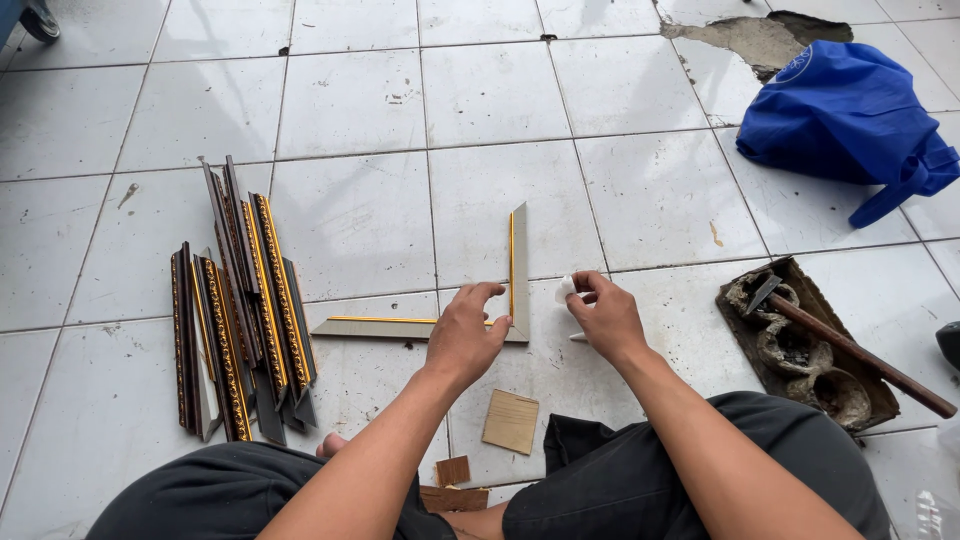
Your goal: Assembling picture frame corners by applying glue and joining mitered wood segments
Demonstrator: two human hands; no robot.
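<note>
- Mouldings (pixel 240 310) lie in a bundle on the white tiled floor (pixel 350 100), well to the left of the L-shaped frame corner (pixel 515 280); they are dark strips with gold ornament, stacked roughly parallel with their mitred ends pointing toward and away from the person.
- The L-shaped frame corner, two grey pieces with a thin gold inner line, lies flat on the floor in the middle: one arm runs leftward, the other runs away from the person, and they meet at the lower right.
- The left hand (pixel 465 335) rests on the joint of the frame corner, fingers curled and pressing down on the horizontal piece beside the meeting point.
- The right hand (pixel 603 315) sits just right of the frame corner, fingers pinched together on a small white object (pixel 566 290) held close to the outer edge of the upright piece.
- A pale square wood offcut (pixel 511 421) lies just below the frame corner, between the person's knees; two smaller brown wood scraps (pixel 452 482) lie lower still.
- A hammer (pixel 850 350) with a reddish handle lies across a dirty brown tray (pixel 745 320) of crusted lumps, well to the right of the frame corner.
- A crumpled blue bag (pixel 840 115) bearing a round white mark sits far up and right of the frame corner, next to a patch of broken tile (pixel 745 40).
</note>
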